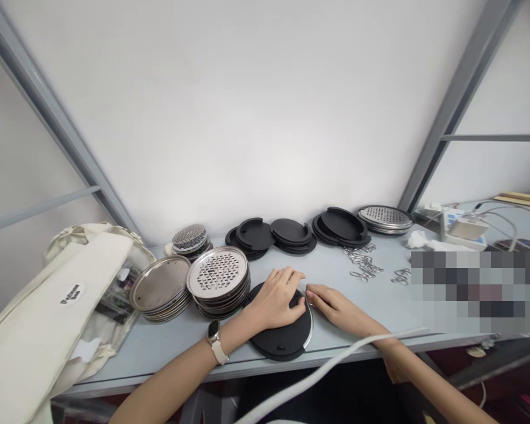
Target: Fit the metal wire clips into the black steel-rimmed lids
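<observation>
Left grip: the left hand lies palm down on the black disc, fingers loosely bent and a little apart, thumb out to the side; not closed around anything.
Right grip: the right hand has its fingers drawn together, tips at the upper right edge of the disc; whether they pinch anything I cannot tell.
Black disc: flat on the surface, under the left grip and just left of the right grip's fingertips; a thin metal rim shows along its right edge.
Left of the left grip: a stack of metal discs with holes, near the black disc; farther left, a stack of plain metal discs; behind these, small patterned discs.
Beyond both grips: black round trays in a row by the wall, some overlapping.
Beyond and right of the right grip: loose metal hooks; behind them, another stack of holed discs; farther right, a power strip.
Far left of the left grip: a pale cloth bag.
Nearer than the grips: a white cable crossing over the right forearm.
Left wrist: a watch with a light strap.
</observation>
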A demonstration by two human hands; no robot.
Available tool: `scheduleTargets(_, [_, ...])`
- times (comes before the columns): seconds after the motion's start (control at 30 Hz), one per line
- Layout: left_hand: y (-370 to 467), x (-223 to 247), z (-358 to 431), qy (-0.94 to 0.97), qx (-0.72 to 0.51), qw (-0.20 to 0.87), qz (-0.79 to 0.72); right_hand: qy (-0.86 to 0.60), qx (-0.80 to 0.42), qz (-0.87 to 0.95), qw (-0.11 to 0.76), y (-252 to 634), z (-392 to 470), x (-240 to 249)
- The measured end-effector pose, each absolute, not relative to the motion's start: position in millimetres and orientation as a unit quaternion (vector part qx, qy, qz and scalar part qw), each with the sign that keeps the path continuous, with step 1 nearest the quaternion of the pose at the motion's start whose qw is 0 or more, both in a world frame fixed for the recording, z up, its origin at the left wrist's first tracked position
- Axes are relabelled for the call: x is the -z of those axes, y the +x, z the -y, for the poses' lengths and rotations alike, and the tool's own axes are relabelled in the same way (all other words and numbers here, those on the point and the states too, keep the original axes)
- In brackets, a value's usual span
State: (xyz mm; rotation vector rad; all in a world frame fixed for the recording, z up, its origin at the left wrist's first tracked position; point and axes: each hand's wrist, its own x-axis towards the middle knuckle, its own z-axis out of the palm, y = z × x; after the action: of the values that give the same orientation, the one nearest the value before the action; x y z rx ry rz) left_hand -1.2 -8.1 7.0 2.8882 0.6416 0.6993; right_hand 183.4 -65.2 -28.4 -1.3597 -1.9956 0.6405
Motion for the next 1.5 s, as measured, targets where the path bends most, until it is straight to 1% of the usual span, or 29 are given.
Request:
scheduleTargets(0.43, [-2,-7,8,0.948,-0.225,0.080,-0.209,-0.522,-0.269,0.746,0.314,183,59,28])
scheduleTargets(0.77, [-2,-5,6,0.943,-0.237,0.136,-0.190,-0.528,-0.248,0.746,0.320,181,65,25])
scheduleTargets(1.1, [-3,-7,6,0.940,-0.237,0.163,-0.184,-0.534,-0.231,0.751,0.313,178,70,22])
scheduleTargets(1.5, [-4,-9,7,0.940,-0.230,0.181,-0.177,-0.547,-0.176,0.757,0.310,176,70,27])
